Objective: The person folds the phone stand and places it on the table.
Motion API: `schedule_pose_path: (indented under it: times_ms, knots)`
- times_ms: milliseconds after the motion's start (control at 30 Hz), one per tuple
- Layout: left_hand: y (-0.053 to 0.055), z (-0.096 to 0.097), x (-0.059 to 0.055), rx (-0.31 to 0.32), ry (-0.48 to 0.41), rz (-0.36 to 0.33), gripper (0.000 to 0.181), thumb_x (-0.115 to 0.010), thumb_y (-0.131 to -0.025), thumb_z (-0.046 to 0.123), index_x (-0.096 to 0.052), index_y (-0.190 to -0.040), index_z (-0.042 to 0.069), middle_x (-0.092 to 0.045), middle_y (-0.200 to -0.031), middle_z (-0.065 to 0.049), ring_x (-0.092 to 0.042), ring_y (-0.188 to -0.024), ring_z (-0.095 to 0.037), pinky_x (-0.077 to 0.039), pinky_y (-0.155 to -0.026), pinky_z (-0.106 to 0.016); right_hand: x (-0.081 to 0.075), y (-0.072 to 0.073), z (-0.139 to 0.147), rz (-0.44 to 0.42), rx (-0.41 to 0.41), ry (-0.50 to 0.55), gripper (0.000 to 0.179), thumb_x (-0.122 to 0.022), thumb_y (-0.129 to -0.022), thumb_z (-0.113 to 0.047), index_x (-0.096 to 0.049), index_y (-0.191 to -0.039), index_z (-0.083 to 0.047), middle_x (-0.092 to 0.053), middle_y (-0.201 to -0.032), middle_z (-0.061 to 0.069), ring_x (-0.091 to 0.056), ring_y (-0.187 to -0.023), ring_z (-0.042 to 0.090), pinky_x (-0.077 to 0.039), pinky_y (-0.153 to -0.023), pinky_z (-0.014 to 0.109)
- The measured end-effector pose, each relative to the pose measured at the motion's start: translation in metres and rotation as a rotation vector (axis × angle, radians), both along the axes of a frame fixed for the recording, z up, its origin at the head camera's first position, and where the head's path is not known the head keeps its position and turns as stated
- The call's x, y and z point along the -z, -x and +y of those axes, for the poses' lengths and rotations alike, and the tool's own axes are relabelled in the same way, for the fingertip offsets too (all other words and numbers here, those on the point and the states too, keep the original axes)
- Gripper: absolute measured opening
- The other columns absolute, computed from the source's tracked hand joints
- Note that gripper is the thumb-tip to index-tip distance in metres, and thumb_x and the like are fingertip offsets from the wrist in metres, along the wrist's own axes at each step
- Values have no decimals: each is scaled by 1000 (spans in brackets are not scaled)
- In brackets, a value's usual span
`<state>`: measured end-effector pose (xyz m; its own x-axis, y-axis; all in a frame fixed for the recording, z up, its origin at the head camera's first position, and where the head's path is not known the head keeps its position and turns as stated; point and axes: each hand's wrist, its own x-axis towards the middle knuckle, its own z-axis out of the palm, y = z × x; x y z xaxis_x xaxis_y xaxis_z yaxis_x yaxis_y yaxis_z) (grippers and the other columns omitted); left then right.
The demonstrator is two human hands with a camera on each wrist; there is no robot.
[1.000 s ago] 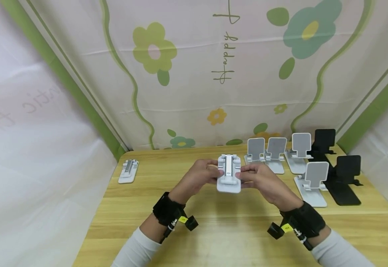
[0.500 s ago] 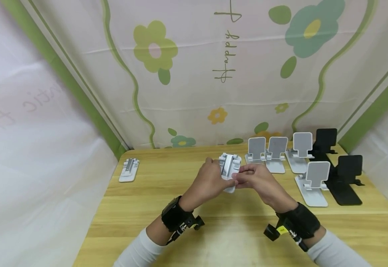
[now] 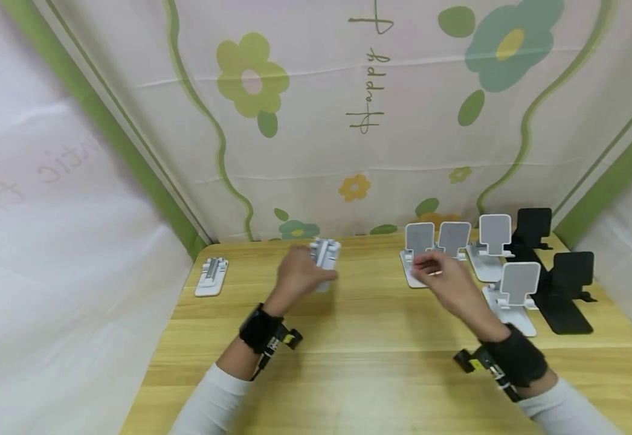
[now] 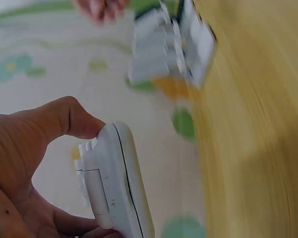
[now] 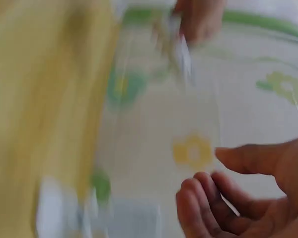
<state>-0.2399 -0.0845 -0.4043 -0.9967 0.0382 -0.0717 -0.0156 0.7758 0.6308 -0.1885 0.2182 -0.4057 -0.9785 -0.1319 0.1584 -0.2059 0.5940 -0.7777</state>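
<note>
My left hand (image 3: 298, 275) grips a folded white phone stand (image 3: 325, 258) by its sides, above the wooden table. In the left wrist view the thumb presses one end of the folded stand (image 4: 116, 183) and the fingers hold the other. My right hand (image 3: 449, 284) holds nothing and hovers before the unfolded white stands, its fingers loosely bent. The right wrist view shows this hand (image 5: 253, 188) with a gap between thumb and fingertips. Another folded white phone stand (image 3: 211, 277) lies at the table's left end.
Unfolded white phone stands with grey faces (image 3: 518, 284) stand at the right of the table (image 3: 348, 374). Beside them are two black phone stands (image 3: 573, 276). A flower-printed cloth (image 3: 305, 151) hangs behind the table's back edge.
The right hand has let go of the folded phone stand and moved right. The left hand, now holding it alone, has carried it leftward.
</note>
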Motion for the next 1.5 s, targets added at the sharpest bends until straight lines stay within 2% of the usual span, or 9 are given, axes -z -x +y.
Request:
schedule_pose_path:
  times_ms: [200,333,500,667,800,967,1133,1300,1500]
  knots:
    - [41,-86,29,-185,176,-10,46,-83,-75,44,-58,-81,6,-59,-97,-17,-56,-68,-23,-46,-50,-30,6,11,71,340,113,-454,22,-75,-89,-2,-72,-110,5,-69,-104,28,-62,-93,46,-49,-74,57]
    - [50,-128,54,-212,218,-54,50,-78,-80,42,-43,-57,14,-45,-75,-8,-40,-56,-18,-32,-48,-30,13,14,103,381,155,-546,23,-77,-84,3,-74,-107,6,-70,-99,29,-61,-85,46,-47,-65,53]
    - [51,-155,71,-231,263,-51,55,-77,-81,39,-36,-52,18,-30,-54,4,-35,-54,-17,-31,-50,-31,18,13,116,327,168,-546,15,-75,-85,3,-75,-100,6,-70,-91,27,-59,-77,41,-41,-56,41]
    - [51,-163,78,-255,346,-71,55,-77,-81,40,-38,-50,17,-44,-61,-4,-46,-62,-23,-38,-51,-35,20,12,117,287,152,-546,14,-72,-83,9,-74,-97,5,-70,-91,26,-60,-74,38,-44,-55,38]
    - [54,-164,81,-245,391,-90,51,-75,-82,42,-44,-50,15,-63,-93,-25,-57,-73,-30,-46,-55,-39,21,12,118,276,150,-575,17,-72,-81,12,-75,-97,6,-71,-94,29,-62,-79,42,-48,-56,42]
    - [55,-161,77,-210,428,-106,44,-74,-82,41,-55,-56,12,-60,-120,-41,-64,-88,-40,-55,-62,-46,20,13,123,212,144,-605,18,-71,-82,12,-75,-98,7,-72,-92,27,-63,-78,42,-46,-52,37]
    - [53,-159,68,-187,436,-129,40,-77,-81,36,-53,-56,14,-64,-81,-20,-60,-76,-33,-49,-58,-40,15,14,129,123,104,-613,17,-68,-86,9,-74,-101,9,-72,-98,30,-65,-78,41,-51,-54,41]
    - [49,-154,60,-166,378,-130,46,-71,-85,19,-39,-51,18,-36,-52,2,-40,-53,-19,-34,-50,-32,12,14,136,109,109,-631,19,-66,-86,10,-73,-104,10,-69,-100,34,-64,-70,33,-45,-50,35]
    - [39,-127,58,-95,254,132,54,-58,-98,15,-42,-47,13,-34,-47,1,-37,-48,-18,-26,-46,-27,12,11,136,183,121,-640,13,-72,-86,5,-78,-96,-1,-74,-94,24,-61,-61,22,-39,-43,30]
